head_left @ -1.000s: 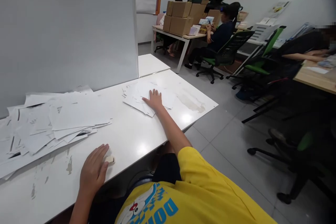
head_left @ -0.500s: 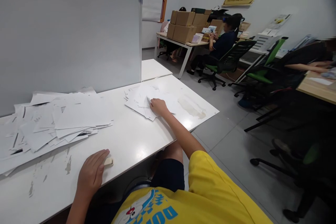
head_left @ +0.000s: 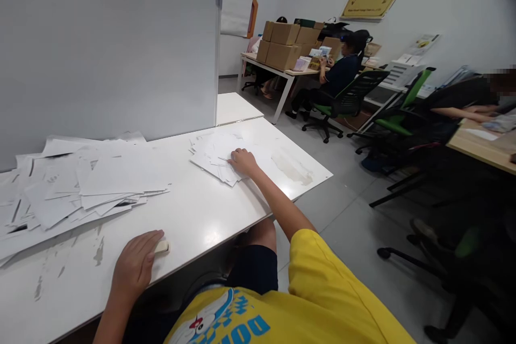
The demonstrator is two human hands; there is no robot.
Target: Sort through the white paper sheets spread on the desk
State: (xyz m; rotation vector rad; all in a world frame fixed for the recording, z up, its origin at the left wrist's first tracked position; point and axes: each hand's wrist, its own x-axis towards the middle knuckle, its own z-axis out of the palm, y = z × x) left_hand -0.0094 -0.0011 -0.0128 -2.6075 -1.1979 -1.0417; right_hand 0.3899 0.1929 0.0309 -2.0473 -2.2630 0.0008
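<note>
My right hand (head_left: 242, 162) reaches out over a small loose pile of white paper sheets (head_left: 212, 151) on the white table (head_left: 193, 209). Its fingers are curled and pinch the edge of a sheet at the top of the pile. My left hand (head_left: 135, 266) lies flat near the table's front edge, fingers stretched out. Its fingertips touch a small beige block (head_left: 163, 247). A larger spread of white sheets (head_left: 80, 185) covers the table to the left, beyond my left hand.
A whiteboard (head_left: 108, 54) stands upright along the back of the table. To the right are grey floor and green office chairs (head_left: 346, 99). A seated person (head_left: 338, 72) works at a desk stacked with cardboard boxes (head_left: 284, 43). Another person's arm (head_left: 463, 114) rests on a wooden desk at the far right.
My right hand lay flat with spread fingers on the small pile; its fingers have since curled and pinched a sheet. My left hand stays by the beige block.
</note>
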